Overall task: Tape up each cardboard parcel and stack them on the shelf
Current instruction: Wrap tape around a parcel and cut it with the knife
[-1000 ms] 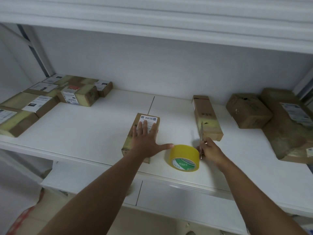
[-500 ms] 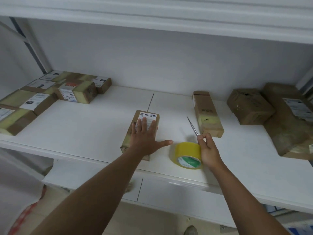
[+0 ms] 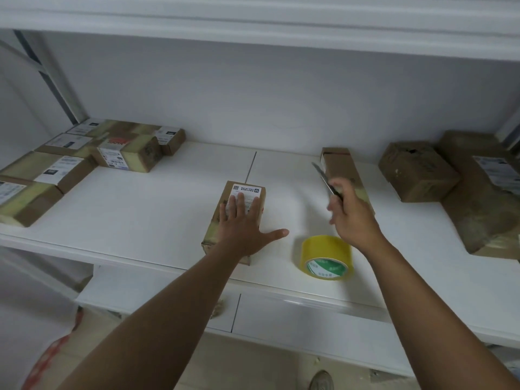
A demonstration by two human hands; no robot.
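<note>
A small cardboard parcel point(image 3: 247, 190) with a white label lies on the white shelf point(image 3: 140, 209) in the middle. My left hand point(image 3: 243, 223) presses flat on top of it, fingers straight and thumb spread to the right. A roll of yellow tape point(image 3: 326, 256) stands on the shelf just right of the parcel, near the front edge. My right hand point(image 3: 351, 215) is raised above and behind the roll and grips a thin metal blade point(image 3: 322, 174) that points up and to the left. A long narrow parcel point(image 3: 339, 167) lies behind that hand.
Several taped, labelled parcels point(image 3: 123, 153) are grouped at the shelf's left end. Two larger brown parcels point(image 3: 419, 170) sit at the right end. Another shelf board point(image 3: 253, 21) runs overhead, and a lower shelf point(image 3: 309, 319) juts out below the front edge.
My right hand has lifted off the tape roll and risen with the blade, moving back and right. The roll stays on the shelf. My left hand keeps pressing on the parcel.
</note>
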